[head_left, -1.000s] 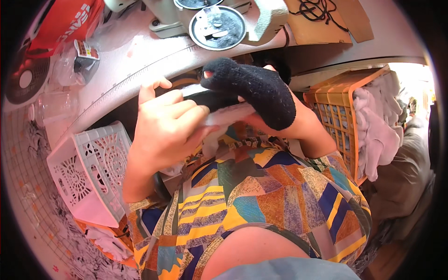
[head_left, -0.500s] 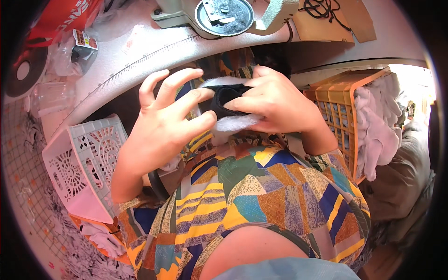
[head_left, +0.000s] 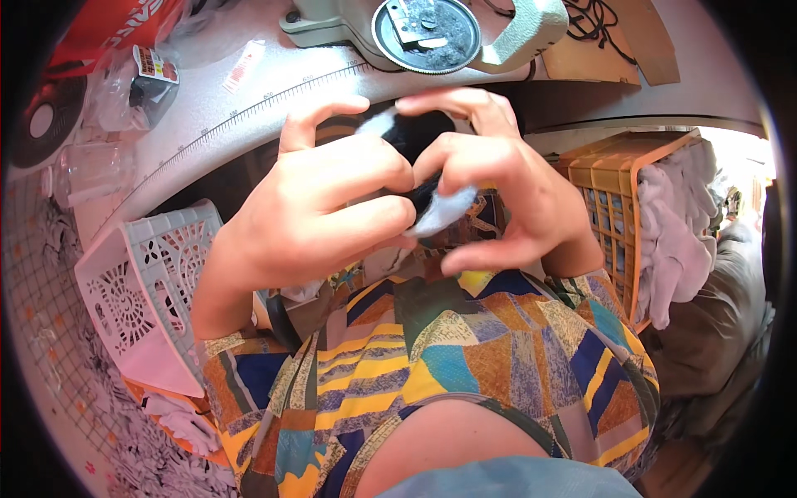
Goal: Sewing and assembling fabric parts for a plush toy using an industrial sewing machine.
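A small black fabric piece with pale fuzzy edges (head_left: 447, 211) is held in front of my chest, between both hands. My left hand (head_left: 332, 195) grips its left side with curled fingers, while the index finger sticks up beyond it. From the right, my right hand (head_left: 519, 178) has bent fingers hooked on the piece, with the thumb spread away below. Its black middle shows between the hands, and its pale fuzz pokes out above and below. Much of the piece is covered by my fingers, so its exact kind cannot be told.
Ahead is a white table edge with a printed ruler (head_left: 274, 98) and a machine with a round, lint-covered plate (head_left: 427, 35). An orange crate (head_left: 610, 195) of pale fabric pieces stands right. A white plastic basket (head_left: 158, 282) stands left, near a clear container (head_left: 93, 170).
The piece has turned and its black opening no longer faces up. My left fingers have curled in on it; my right hand has shifted right, its thumb now spread away.
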The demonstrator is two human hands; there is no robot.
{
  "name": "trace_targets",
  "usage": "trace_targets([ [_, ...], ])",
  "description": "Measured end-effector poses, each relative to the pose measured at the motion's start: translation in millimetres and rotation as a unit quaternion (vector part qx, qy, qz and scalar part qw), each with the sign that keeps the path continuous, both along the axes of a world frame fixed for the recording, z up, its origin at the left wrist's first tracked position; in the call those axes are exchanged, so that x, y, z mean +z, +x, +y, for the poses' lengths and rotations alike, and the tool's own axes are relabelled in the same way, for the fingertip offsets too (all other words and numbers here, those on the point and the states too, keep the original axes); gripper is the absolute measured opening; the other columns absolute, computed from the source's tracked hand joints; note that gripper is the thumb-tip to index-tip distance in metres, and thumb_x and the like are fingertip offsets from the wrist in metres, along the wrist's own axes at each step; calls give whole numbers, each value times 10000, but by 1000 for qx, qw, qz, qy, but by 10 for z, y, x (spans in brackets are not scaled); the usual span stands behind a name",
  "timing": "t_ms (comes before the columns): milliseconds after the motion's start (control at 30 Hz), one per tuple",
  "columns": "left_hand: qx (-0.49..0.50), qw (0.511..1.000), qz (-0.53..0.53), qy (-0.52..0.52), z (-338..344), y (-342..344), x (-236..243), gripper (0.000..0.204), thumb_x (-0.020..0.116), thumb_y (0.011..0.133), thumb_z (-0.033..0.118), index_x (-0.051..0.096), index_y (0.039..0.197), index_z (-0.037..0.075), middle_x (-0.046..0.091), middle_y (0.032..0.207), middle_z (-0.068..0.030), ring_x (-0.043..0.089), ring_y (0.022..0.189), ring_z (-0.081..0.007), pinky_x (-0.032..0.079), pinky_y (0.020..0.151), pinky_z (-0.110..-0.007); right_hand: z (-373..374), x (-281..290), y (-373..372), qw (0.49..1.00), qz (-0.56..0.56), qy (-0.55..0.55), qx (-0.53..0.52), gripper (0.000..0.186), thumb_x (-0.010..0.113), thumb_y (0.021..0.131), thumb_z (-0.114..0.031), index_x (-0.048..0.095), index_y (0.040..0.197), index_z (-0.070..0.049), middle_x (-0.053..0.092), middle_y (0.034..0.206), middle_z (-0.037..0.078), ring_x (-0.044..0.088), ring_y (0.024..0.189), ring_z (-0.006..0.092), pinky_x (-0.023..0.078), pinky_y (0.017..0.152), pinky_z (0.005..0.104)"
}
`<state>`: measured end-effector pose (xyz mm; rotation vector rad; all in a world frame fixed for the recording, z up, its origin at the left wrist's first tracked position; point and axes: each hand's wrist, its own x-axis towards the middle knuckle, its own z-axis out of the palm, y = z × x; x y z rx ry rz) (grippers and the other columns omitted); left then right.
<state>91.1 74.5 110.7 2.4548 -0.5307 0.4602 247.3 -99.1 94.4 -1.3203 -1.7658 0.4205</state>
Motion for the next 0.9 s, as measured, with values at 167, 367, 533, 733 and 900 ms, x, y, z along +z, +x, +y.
trace_targets([
  [167,37,999,-11,17,-18,3,-40,251,753,644,245,572,749,107,592,809,0,583,735,-150,328,935,-421,52,75,-17,997,-69,-25,-17,344,723,763,-419,608,823,-100,611,886,24,496,1175,346,282,898,461],
  [367,75,997,-28,-1,-14,-31,-45,280,769,649,266,563,734,95,619,791,-17,567,661,-166,323,891,-396,53,42,-16,994,-80,-1,-77,202,726,755,-256,578,781,-121,583,831,-15,526,1130,282,308,896,458],
  [533,102,992,-61,47,-108,-96,-75,273,763,652,179,526,767,107,630,811,-20,565,644,-166,340,813,-406,30,10,-47,987,-116,34,-110,244,734,707,-243,531,738,-109,653,849,-9,574,1084,309,310,878,452],
  [733,125,974,-165,87,-185,-103,-74,180,605,540,216,538,675,117,629,799,4,528,575,-114,367,778,-348,-18,44,-87,974,-166,80,-129,235,706,687,-194,491,752,-122,689,829,-17,609,1036,299,300,796,431],
  [900,134,969,-177,105,-210,-137,-81,168,591,540,231,531,674,151,637,819,14,533,586,-121,364,762,-328,-4,-24,-105,959,-192,145,-151,175,647,650,-174,493,708,-113,659,795,-4,634,957,245,320,749,384],
])
